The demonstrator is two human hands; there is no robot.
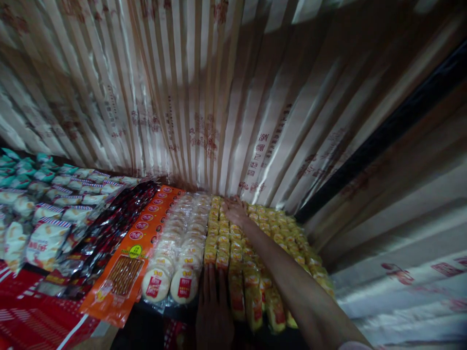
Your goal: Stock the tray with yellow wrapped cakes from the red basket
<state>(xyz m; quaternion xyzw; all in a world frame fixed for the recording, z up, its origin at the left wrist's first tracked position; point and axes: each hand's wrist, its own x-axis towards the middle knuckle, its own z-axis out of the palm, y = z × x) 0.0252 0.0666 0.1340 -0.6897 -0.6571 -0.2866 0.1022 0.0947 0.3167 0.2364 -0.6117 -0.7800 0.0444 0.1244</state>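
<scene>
Several rows of small yellow-wrapped snack packets (pixel 292 238) stand packed together on the display. My left hand (pixel 214 308) is at the front of the two leftmost rows, with straight fingers against the nearest packets. Across the rows reaches my right arm, and my right hand (pixel 235 212) lies at the far end of the same packets by the curtain. Its fingers look stretched out, though the dim light blurs them. Beside the yellow rows on the left are two rows of round white cakes (pixel 184 284) in clear wrap.
Left of the cakes lie orange snack bags (pixel 120 277), dark red glossy packets (pixel 109 226), white striped packets (pixel 47 243) and green ones (pixel 25 170). A pleated printed curtain (pixel 204 97) rises behind. A dark pole (pixel 383 129) slants down at the right. Red printed material (pixel 36 311) is at front left.
</scene>
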